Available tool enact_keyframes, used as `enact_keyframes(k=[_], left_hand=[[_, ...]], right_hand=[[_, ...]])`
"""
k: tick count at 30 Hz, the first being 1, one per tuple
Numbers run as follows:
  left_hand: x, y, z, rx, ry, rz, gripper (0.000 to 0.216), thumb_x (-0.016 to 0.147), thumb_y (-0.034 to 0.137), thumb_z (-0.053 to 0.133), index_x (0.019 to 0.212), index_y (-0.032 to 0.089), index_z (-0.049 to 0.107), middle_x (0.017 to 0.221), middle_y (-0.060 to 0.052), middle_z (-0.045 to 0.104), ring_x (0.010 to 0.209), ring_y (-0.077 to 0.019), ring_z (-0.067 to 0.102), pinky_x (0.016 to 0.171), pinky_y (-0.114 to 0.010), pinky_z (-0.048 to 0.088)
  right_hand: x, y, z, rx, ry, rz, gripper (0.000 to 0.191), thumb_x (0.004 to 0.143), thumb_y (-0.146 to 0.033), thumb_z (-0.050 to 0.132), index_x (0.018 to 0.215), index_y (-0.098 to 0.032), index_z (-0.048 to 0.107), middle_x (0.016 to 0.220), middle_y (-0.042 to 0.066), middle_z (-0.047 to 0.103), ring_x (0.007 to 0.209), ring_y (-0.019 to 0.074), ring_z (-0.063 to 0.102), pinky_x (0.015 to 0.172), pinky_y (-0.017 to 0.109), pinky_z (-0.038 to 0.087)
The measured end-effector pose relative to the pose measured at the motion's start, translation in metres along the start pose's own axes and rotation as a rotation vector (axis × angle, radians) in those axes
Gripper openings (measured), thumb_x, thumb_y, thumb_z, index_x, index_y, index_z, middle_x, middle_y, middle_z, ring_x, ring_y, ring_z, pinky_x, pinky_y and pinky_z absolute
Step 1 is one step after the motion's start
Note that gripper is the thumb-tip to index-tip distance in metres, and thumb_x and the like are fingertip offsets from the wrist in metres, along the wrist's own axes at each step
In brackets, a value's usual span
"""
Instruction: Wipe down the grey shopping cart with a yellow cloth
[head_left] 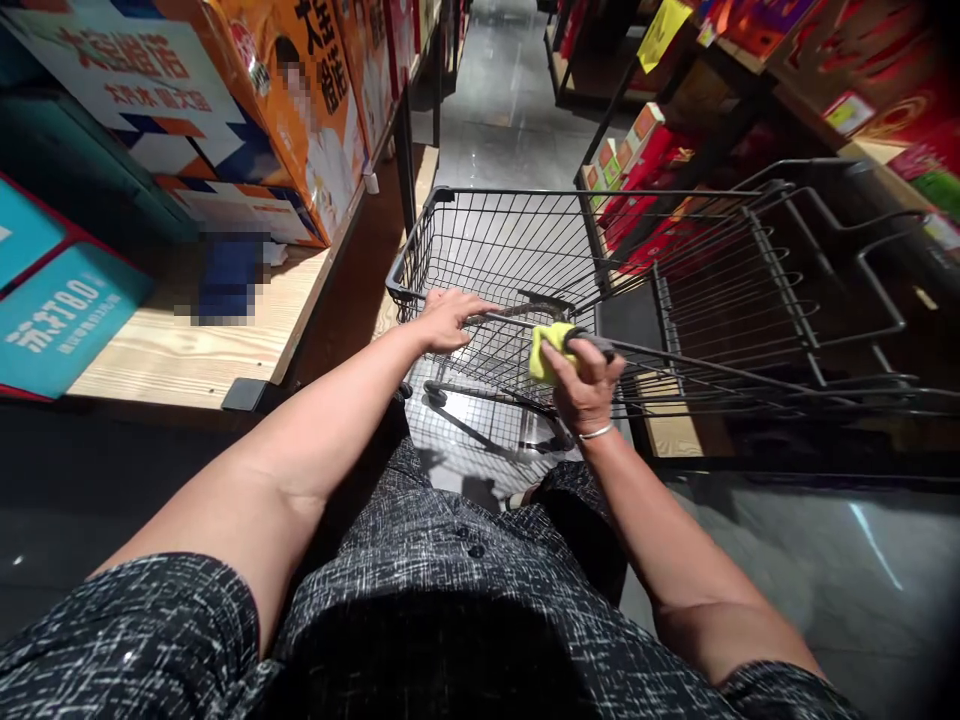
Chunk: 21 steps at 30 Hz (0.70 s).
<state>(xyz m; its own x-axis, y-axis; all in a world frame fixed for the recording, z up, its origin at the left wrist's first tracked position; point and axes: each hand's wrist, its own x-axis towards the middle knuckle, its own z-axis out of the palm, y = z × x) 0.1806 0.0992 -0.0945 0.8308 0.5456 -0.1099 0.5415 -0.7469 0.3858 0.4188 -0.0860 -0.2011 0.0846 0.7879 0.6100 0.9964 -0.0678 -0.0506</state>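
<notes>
A black wire shopping cart (510, 240) stands in a store aisle right in front of me. My left hand (448, 318) rests on the cart's near rail at its left end, fingers curled over the bar. My right hand (589, 385) is closed around a yellow cloth (549, 350), pressing it against the cart's handle bar where a grey grip (592, 343) begins. A silver bangle sits on my right wrist. The cart's basket looks empty.
A wooden shelf (187, 350) at the left carries orange and teal boxes (300, 110). Black shelving with red gift boxes (660, 170) lines the right. More wire cart frames (787, 290) are nested to the right. Glossy grey floor (502, 90) runs ahead.
</notes>
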Motion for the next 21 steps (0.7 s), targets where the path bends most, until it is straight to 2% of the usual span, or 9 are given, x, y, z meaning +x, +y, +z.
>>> enact_keyframes(k=[1,3,4,8,10,13,16,19,21], left_hand=[[0.000,-0.001,0.000,0.001,0.006,-0.001,0.076,0.080,0.012,0.054,0.152,0.039,0.050,0.147,0.000,0.059,0.131,-0.0307,0.046,0.112,-0.050,0.027],[0.001,-0.003,0.001,0.007,0.014,-0.006,0.074,0.082,0.014,0.055,0.151,0.040,0.051,0.147,0.000,0.058,0.133,-0.0310,0.045,0.113,-0.050,0.026],[0.001,-0.004,0.002,0.011,0.016,-0.009,0.073,0.082,0.015,0.055,0.150,0.040,0.052,0.148,-0.001,0.058,0.133,-0.0311,0.045,0.113,-0.050,0.026],[0.003,-0.007,0.003,0.025,0.023,0.004,0.074,0.080,0.014,0.056,0.149,0.039,0.053,0.146,-0.001,0.060,0.131,-0.0298,0.047,0.112,-0.049,0.027],[0.004,-0.007,0.003,0.027,0.031,0.009,0.074,0.079,0.013,0.056,0.148,0.038,0.055,0.144,-0.001,0.062,0.130,-0.0291,0.049,0.112,-0.049,0.028],[0.005,-0.009,0.003,0.022,0.040,-0.002,0.073,0.078,0.013,0.056,0.147,0.038,0.057,0.143,0.000,0.063,0.129,-0.0294,0.049,0.112,-0.048,0.028],[0.008,-0.015,0.000,0.028,0.044,-0.023,0.071,0.078,0.015,0.056,0.145,0.039,0.059,0.143,0.001,0.063,0.131,-0.0294,0.048,0.113,-0.048,0.027],[0.014,-0.025,-0.005,0.044,0.051,-0.062,0.066,0.079,0.016,0.056,0.141,0.038,0.062,0.144,0.001,0.062,0.133,-0.0287,0.047,0.115,-0.048,0.025],[0.018,-0.034,-0.008,0.058,0.053,-0.085,0.063,0.079,0.017,0.057,0.138,0.038,0.064,0.144,0.001,0.062,0.133,-0.0289,0.047,0.116,-0.049,0.024]], right_hand=[[0.001,0.004,-0.003,-0.015,0.053,0.029,0.043,0.096,-0.020,0.057,0.135,-0.033,0.070,0.131,0.011,0.058,0.122,0.0277,0.049,0.108,0.047,0.043],[-0.003,0.006,0.001,-0.018,0.024,0.069,0.043,0.097,-0.020,0.055,0.135,-0.033,0.071,0.130,0.011,0.057,0.123,0.0276,0.050,0.109,0.048,0.041],[-0.008,0.003,0.008,-0.004,-0.052,0.079,0.043,0.097,-0.020,0.053,0.134,-0.034,0.071,0.130,0.011,0.058,0.123,0.0278,0.050,0.109,0.048,0.041],[-0.039,-0.023,0.053,0.117,-0.539,0.065,0.041,0.096,-0.021,0.053,0.127,-0.038,0.074,0.137,0.007,0.062,0.124,0.0291,0.049,0.110,0.047,0.044],[-0.055,-0.037,0.074,0.157,-0.665,0.056,0.036,0.097,-0.024,0.054,0.122,-0.039,0.076,0.139,0.003,0.063,0.122,0.0278,0.051,0.107,0.043,0.047],[-0.068,-0.051,0.094,0.169,-0.709,0.073,0.035,0.100,-0.027,0.049,0.119,-0.038,0.076,0.140,0.000,0.064,0.117,0.0255,0.054,0.102,0.039,0.050],[-0.065,-0.050,0.097,0.179,-0.729,0.053,0.038,0.100,-0.025,0.047,0.120,-0.040,0.076,0.144,-0.002,0.062,0.120,0.0251,0.053,0.105,0.039,0.048],[-0.050,-0.037,0.080,0.160,-0.702,0.024,0.043,0.098,-0.019,0.048,0.127,-0.039,0.074,0.147,0.001,0.059,0.126,0.0283,0.049,0.108,0.045,0.046],[-0.035,-0.022,0.058,0.119,-0.594,0.017,0.046,0.098,-0.017,0.048,0.131,-0.036,0.073,0.144,0.007,0.059,0.123,0.0294,0.048,0.107,0.046,0.046]])
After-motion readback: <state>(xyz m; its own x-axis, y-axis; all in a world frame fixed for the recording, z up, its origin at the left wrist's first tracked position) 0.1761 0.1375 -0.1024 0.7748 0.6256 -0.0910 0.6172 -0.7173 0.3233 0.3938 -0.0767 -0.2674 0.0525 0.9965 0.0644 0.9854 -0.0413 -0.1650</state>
